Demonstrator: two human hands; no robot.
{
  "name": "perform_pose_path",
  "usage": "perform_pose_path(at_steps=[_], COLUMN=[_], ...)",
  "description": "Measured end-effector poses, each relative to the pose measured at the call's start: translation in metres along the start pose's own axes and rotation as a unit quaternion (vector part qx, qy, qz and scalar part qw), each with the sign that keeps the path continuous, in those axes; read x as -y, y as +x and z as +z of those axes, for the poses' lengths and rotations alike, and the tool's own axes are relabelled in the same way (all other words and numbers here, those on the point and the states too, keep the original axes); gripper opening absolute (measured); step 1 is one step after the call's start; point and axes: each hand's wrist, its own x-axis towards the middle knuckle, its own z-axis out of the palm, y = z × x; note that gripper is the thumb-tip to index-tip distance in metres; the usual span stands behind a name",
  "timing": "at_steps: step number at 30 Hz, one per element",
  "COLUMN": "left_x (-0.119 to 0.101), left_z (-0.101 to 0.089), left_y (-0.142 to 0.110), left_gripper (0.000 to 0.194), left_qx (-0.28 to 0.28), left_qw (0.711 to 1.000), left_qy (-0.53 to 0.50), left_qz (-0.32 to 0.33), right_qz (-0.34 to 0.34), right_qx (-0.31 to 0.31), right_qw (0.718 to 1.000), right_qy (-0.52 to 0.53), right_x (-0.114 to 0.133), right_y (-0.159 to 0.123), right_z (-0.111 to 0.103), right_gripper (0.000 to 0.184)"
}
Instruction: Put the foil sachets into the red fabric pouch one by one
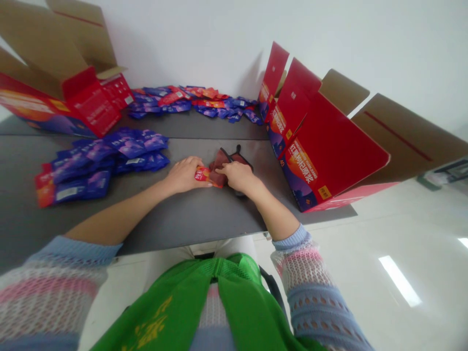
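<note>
At the middle of the grey table, my left hand [185,174] is closed on a red-orange sachet [202,173]. My right hand [239,176] is closed on a brown cloth [220,161] that lies against the sachet's right end. Part of a dark-edged object [239,149] shows behind and under the right hand; its kind is hard to make out. Left of my left hand lies a pile of blue-purple sachets [120,148], with an orange-red sachet [44,187] at its near left end.
Along the wall runs a row of blue and orange sachets [215,102]. An open red carton [91,105] stands at the back left. More open cartons [310,165] line the right side, flaps raised. The table's front edge [197,242] is close to my body.
</note>
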Motion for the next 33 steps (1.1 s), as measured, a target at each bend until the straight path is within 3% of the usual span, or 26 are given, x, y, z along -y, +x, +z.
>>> perform_pose_path(at_steps=[4, 6, 8, 11, 15, 18, 21, 27, 30, 33], left_x=[-0.004, -0.007, -0.01, -0.013, -0.012, -0.009, -0.009, -0.008, -0.005, -0.002], left_z=[0.005, 0.007, 0.008, 0.007, 0.005, 0.005, 0.006, 0.01, 0.011, 0.009], left_y=[-0.005, -0.006, -0.007, -0.008, -0.007, -0.005, -0.004, -0.003, -0.001, 0.002], left_gripper=[0.078, 0.081, 0.082, 0.08, 0.07, 0.051, 0.05, 0.067, 0.071, 0.073], left_qx=[-0.051, -0.074, -0.088, -0.099, -0.088, -0.073, -0.075, -0.096, -0.089, -0.076], left_qw=[0.996, 0.99, 0.987, 0.985, 0.989, 0.994, 0.995, 0.993, 0.994, 0.996], left_qy=[0.007, 0.026, 0.043, 0.059, 0.066, 0.055, 0.039, 0.014, 0.015, 0.008], left_qz=[-0.079, -0.117, -0.131, -0.13, -0.101, -0.063, -0.06, -0.062, -0.063, -0.046], right_qz=[0.23, 0.261, 0.214, 0.075, -0.02, 0.004, 0.051, 0.184, 0.173, 0.096], right_qx=[-0.023, -0.044, -0.097, -0.171, -0.117, -0.108, -0.119, -0.107, -0.148, -0.171], right_qw=[0.973, 0.964, 0.972, 0.98, 0.989, 0.993, 0.992, 0.977, 0.973, 0.977], right_qy=[-0.015, -0.003, 0.013, 0.064, 0.088, 0.042, 0.007, 0.004, 0.037, 0.088], right_x=[-0.008, -0.014, -0.019, -0.014, 0.014, 0.037, 0.044, 0.009, -0.005, -0.003], right_y=[0.0, 0.0, 0.0, 0.0, 0.001, 0.002, 0.002, 0.004, 0.002, 0.0], right_z=[-0.007, -0.011, -0.014, -0.01, 0.012, 0.027, 0.031, 0.013, 0.003, 0.002], right_gripper=[0.031, 0.031, 0.035, 0.051, 0.056, 0.049, 0.047, 0.047, 0.048, 0.051])
